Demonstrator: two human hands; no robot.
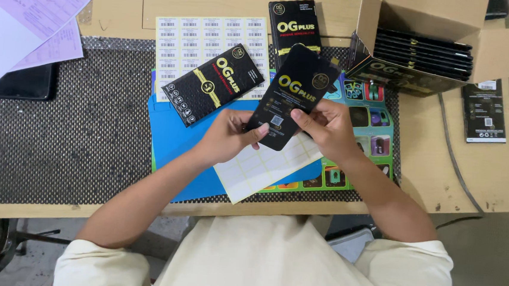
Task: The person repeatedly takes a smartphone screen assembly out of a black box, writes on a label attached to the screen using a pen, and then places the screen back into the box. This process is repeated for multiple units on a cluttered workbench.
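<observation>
At frame centre we hold a flat black packet (293, 101) tilted above the mat (76, 124). Our left hand (228, 136) pinches its lower edge; our right hand (327, 127) grips its right side. Another packet (214, 83) lies left on a label sheet (184, 39); an open box (422, 47) stands upper right.

black-and-yellow flat packet (293, 95), blue folder (171, 137), white label sheet (211, 38)

Black-and-gold flat packet (293, 95) held mid-desk; two alike (212, 84) (294, 25) lie on a white label sheet (185, 39).
</observation>
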